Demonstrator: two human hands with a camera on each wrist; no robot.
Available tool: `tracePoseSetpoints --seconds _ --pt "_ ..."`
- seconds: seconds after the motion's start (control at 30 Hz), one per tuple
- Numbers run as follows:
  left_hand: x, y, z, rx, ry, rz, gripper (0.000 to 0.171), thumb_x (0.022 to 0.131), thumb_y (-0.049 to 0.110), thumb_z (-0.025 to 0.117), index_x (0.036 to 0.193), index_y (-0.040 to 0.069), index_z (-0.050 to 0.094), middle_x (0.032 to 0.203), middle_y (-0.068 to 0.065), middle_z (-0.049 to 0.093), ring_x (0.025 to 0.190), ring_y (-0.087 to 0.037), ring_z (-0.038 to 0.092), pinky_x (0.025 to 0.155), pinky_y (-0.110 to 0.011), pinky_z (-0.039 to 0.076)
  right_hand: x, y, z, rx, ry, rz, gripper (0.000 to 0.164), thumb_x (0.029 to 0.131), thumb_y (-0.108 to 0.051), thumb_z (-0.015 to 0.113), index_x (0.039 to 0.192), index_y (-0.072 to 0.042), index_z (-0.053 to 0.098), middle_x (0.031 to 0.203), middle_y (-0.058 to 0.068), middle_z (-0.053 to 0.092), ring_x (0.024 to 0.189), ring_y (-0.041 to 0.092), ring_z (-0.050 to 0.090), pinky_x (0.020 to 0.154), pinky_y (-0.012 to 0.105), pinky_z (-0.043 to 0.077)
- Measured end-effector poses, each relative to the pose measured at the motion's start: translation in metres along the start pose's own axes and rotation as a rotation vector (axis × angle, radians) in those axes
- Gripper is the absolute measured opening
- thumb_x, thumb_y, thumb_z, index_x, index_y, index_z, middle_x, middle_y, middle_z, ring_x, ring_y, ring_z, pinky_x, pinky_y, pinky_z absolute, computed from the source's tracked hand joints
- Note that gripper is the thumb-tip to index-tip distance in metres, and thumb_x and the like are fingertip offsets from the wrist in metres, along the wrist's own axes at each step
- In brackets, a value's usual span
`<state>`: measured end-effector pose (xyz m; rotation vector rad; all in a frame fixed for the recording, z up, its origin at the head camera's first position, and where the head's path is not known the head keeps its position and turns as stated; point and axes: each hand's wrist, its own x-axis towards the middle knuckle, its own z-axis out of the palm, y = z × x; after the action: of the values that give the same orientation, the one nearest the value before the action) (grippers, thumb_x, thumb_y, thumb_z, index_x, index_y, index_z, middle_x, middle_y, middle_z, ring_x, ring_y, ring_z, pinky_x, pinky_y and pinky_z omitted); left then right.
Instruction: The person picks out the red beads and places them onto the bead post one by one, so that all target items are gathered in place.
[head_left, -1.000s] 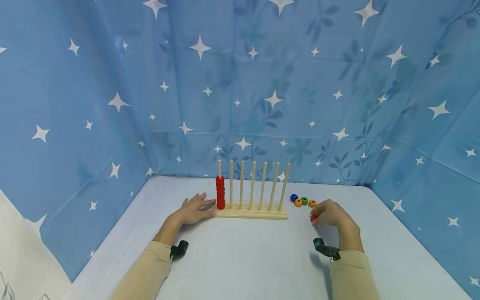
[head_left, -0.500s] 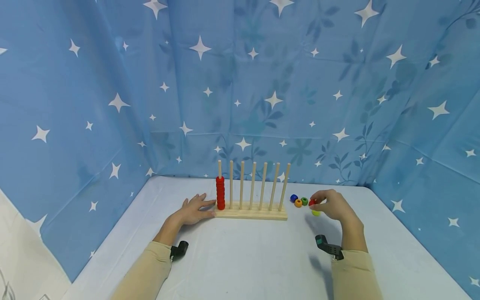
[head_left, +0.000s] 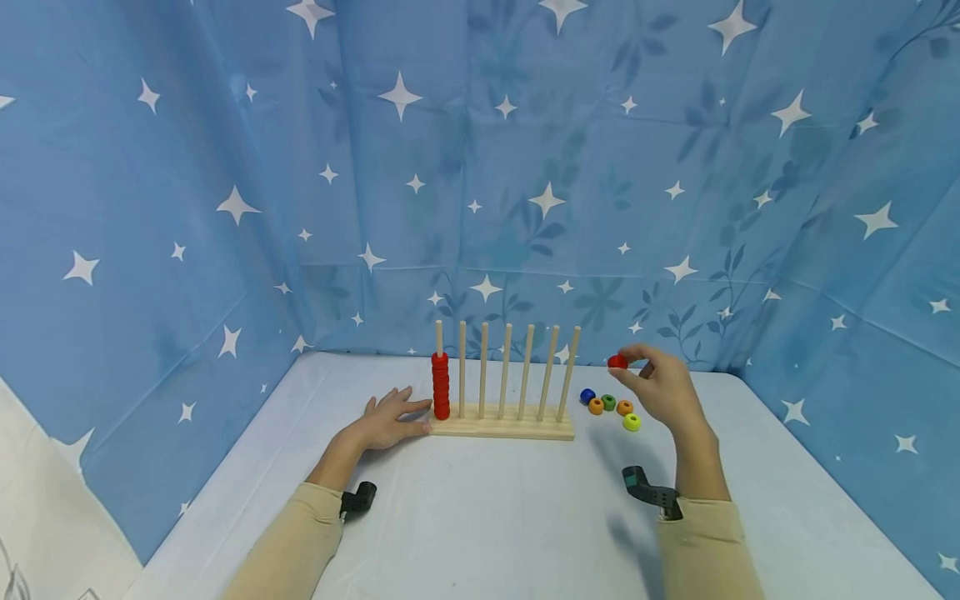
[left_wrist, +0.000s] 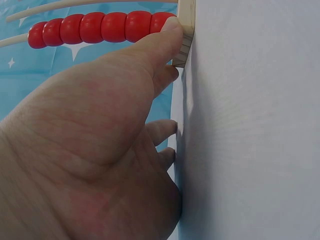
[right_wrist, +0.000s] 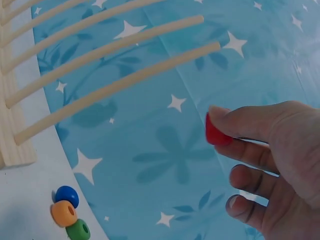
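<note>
My right hand (head_left: 663, 390) pinches a red bead (head_left: 617, 362) between thumb and forefinger, raised above the table to the right of the wooden bead rack (head_left: 501, 427). In the right wrist view the red bead (right_wrist: 216, 132) is partly covered by the fingertips, and the other fingers curl loosely. My left hand (head_left: 386, 418) lies spread at the rack's left end. Its thumb and forefinger touch the base there, as the left wrist view also shows at the base edge (left_wrist: 186, 30). A stack of red beads (head_left: 441, 386) fills much of the leftmost peg; the other pegs (head_left: 506, 371) are bare.
On the white table (head_left: 480, 517), right of the rack, lie loose beads: a blue one (head_left: 588, 397), orange ones (head_left: 596, 406), a green one (head_left: 609, 402) and a yellow one (head_left: 632, 422). A blue star-patterned curtain (head_left: 480, 167) stands behind and at both sides.
My right hand has lifted the red bead up from the table, away from the loose beads, uncovering the yellow and one orange bead. The left hand and the rack have stayed still.
</note>
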<state>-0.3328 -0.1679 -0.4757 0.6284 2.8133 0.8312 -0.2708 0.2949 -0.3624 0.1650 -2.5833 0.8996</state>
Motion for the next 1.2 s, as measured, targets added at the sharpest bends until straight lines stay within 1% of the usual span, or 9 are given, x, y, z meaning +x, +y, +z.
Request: tracePoseSetpoints --seconds 0.1,0.27,0.43,0.6,0.83,0.97,1.2 --pt "0.000 0.001 0.000 -0.003 0.000 0.000 0.062 0.100 0.050 0.064 0.154 0.020 0.054 0.170 -0.024 0.024 0.159 -0.049 0.011 0.122 -0.074 -0.001 0.000 -0.006 0.002 0.030 0.074 -0.056 0.034 0.100 -0.024 0.072 0.130 -0.007 0.068 0.114 0.016 0.069 0.070 0.024 0.052 0.053 0.028 0.047" --pt "0.000 0.000 0.000 -0.004 -0.003 0.000 0.063 0.100 0.051 0.064 0.154 0.020 0.054 0.171 -0.023 0.024 0.159 -0.049 0.010 0.123 -0.074 -0.001 0.001 -0.016 0.009 0.063 0.193 -0.147 0.034 0.100 -0.020 0.072 0.130 -0.005 0.069 0.112 0.016 0.068 0.063 0.019 0.048 0.051 0.023 0.044" --pt "0.000 0.001 0.000 0.005 -0.010 0.000 0.064 0.100 0.053 0.063 0.155 0.021 0.053 0.171 -0.023 0.023 0.160 -0.049 0.010 0.123 -0.074 0.000 0.003 -0.026 0.014 0.130 0.265 -0.218 0.032 0.100 -0.015 0.072 0.130 -0.006 0.070 0.110 0.015 0.069 0.058 0.016 0.046 0.049 0.020 0.042" --pt "0.001 0.000 0.000 0.003 -0.009 0.002 0.064 0.100 0.053 0.063 0.155 0.021 0.053 0.171 -0.023 0.024 0.159 -0.049 0.010 0.123 -0.074 0.000 0.005 -0.035 0.019 0.197 0.281 -0.265 0.031 0.100 -0.012 0.071 0.130 -0.007 0.071 0.111 0.013 0.068 0.056 0.014 0.043 0.047 0.019 0.039" --pt "0.001 -0.001 0.000 -0.003 -0.006 -0.007 0.063 0.100 0.052 0.064 0.154 0.022 0.054 0.171 -0.022 0.024 0.160 -0.048 0.010 0.123 -0.073 -0.001 0.007 -0.043 0.030 0.235 0.279 -0.359 0.030 0.099 -0.007 0.070 0.129 -0.003 0.071 0.115 0.017 0.069 0.053 0.011 0.039 0.046 0.019 0.034" --pt "0.001 -0.002 0.001 -0.006 -0.007 -0.004 0.063 0.100 0.052 0.064 0.154 0.021 0.054 0.170 -0.023 0.024 0.159 -0.049 0.010 0.122 -0.074 0.000 0.008 -0.050 0.035 0.278 0.266 -0.383 0.030 0.100 -0.007 0.070 0.130 -0.003 0.071 0.118 0.017 0.068 0.052 0.010 0.037 0.046 0.020 0.033" --pt "0.001 -0.001 0.001 -0.003 -0.007 -0.002 0.063 0.100 0.052 0.064 0.154 0.021 0.054 0.170 -0.024 0.024 0.159 -0.049 0.011 0.122 -0.074 0.000 0.009 -0.059 0.044 0.299 0.266 -0.425 0.031 0.099 -0.005 0.070 0.130 -0.004 0.072 0.119 0.016 0.069 0.052 0.006 0.035 0.046 0.019 0.032"
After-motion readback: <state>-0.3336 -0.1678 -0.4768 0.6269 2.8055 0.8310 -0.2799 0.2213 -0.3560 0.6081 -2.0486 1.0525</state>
